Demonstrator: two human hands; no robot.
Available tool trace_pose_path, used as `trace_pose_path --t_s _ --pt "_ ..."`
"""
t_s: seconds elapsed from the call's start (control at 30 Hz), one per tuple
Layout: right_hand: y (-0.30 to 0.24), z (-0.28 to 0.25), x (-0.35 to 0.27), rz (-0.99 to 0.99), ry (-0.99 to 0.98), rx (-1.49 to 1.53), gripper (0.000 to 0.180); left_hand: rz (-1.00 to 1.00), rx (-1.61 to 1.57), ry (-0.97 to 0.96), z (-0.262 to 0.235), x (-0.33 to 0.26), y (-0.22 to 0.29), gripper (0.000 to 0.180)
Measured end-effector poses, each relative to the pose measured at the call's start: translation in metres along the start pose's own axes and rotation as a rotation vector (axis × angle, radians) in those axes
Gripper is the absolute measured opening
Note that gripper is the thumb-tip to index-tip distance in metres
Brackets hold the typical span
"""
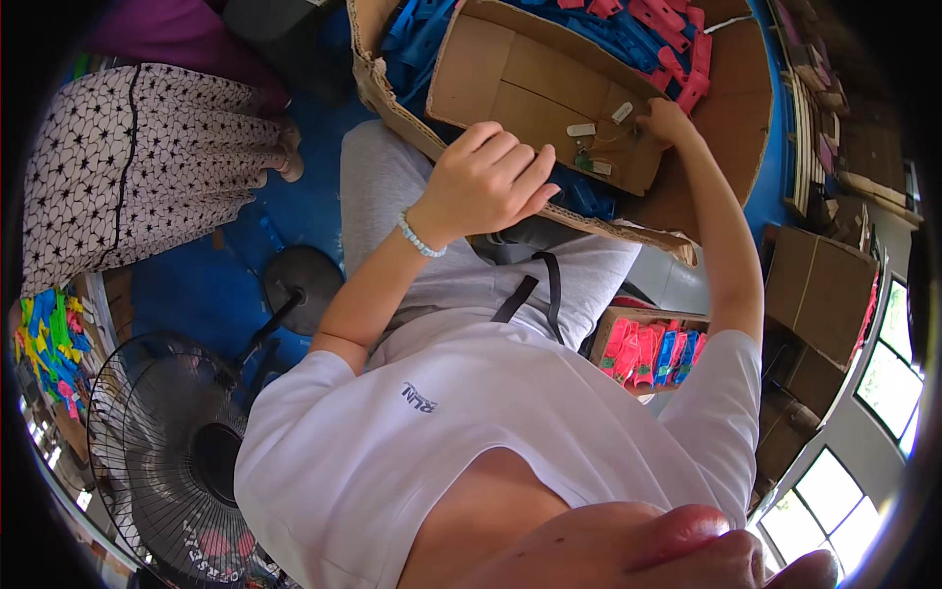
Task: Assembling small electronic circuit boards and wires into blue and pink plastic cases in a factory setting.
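Note:
A big cardboard box (731, 128) rests on my lap and holds several blue plastic pieces (422, 39) and red plastic pieces (677, 49). A flat cardboard sheet (520, 83) lies inside it, with a few small white and green parts (589, 147) on top. My left hand (488, 182) hovers by the box's near rim with its fingers curled in; nothing shows in it. My right hand (667, 120) reaches onto the sheet, fingertips beside a small white part (622, 112). Its grip is hidden.
A black standing fan (167, 461) is at lower left on the blue floor (211, 290). A person in a patterned skirt (137, 157) sits at upper left. A small carton of pink and blue pieces (648, 348) and more cardboard boxes (819, 285) stand on my right.

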State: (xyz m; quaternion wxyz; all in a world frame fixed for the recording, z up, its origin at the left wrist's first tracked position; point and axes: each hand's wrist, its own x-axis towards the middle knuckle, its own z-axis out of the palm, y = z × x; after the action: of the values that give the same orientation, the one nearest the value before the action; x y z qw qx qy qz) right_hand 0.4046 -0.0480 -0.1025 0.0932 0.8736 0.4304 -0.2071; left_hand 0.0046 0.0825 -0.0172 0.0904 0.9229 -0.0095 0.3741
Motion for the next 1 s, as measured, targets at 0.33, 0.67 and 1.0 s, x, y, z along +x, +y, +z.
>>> trace_pose_path --t_s 0.33,0.67,1.0 --pt "-0.001 0.048 0.020 0.195 0.077 0.277 0.035 -0.037 -0.051 0.055 0.000 -0.007 0.001 0.025" --pt "-0.075 -0.077 -0.059 -0.309 0.340 1.219 0.024 -0.329 -0.593 0.027 -0.008 0.037 -0.018 0.020" --pt "-0.142 -0.080 -0.092 -0.855 0.209 1.692 0.023 -0.454 -0.695 -0.038 0.032 0.104 -0.067 0.025"
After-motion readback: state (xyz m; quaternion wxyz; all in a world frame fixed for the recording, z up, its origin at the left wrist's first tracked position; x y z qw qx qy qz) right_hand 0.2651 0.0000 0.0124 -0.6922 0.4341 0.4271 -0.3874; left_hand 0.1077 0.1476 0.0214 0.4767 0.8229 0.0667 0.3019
